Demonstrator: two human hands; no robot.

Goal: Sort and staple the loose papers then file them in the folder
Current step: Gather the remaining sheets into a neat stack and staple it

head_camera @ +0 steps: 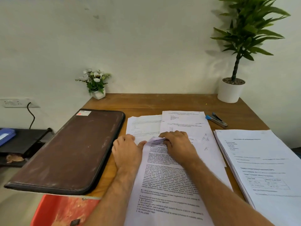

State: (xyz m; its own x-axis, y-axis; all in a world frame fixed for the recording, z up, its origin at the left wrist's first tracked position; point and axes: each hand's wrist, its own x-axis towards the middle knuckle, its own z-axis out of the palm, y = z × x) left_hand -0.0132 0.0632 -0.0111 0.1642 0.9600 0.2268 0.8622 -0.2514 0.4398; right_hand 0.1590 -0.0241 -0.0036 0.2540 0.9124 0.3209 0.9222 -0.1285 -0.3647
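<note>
Wooden desk (pixel 146 103) carries everything you are working on. Your right hand (pixel 179 144) pinches the folded top corner of the printed sheet (pixel 169 190), fingers curled over the lifted edge, with the sheet running from that corner down toward you under your forearm. Your left hand (pixel 127 150) lies flat beside it, fingers spread and relaxed, pressing on the sheet's left edge and on the paper beneath; its thumb touches the lifted corner. Two more loose pages (pixel 182 121) lie under and beyond your hands, overlapping, the right one on top. A thicker stack (pixel 260 160) sits to your right, just beside the sheet, its near edges fanned slightly. The stapler (pixel 216 119), blue and grey, lies apart from both hands at the far right of the desk, between the pages and the white pot (pixel 229 92) of a tall green plant (pixel 247 30). The folder (pixel 73 152), brown and closed, lies to your left, overhanging the desk's left edge, with a red and white label at its far corner. A small flower pot (pixel 97 84) stands at the far left corner against the pale wall (pixel 130 38). A wall socket (pixel 14 102) with a black cord is at left, above a dark shelf (pixel 24 139) holding a blue file (pixel 6 136). A red bin (pixel 63 211) is below the folder.
</note>
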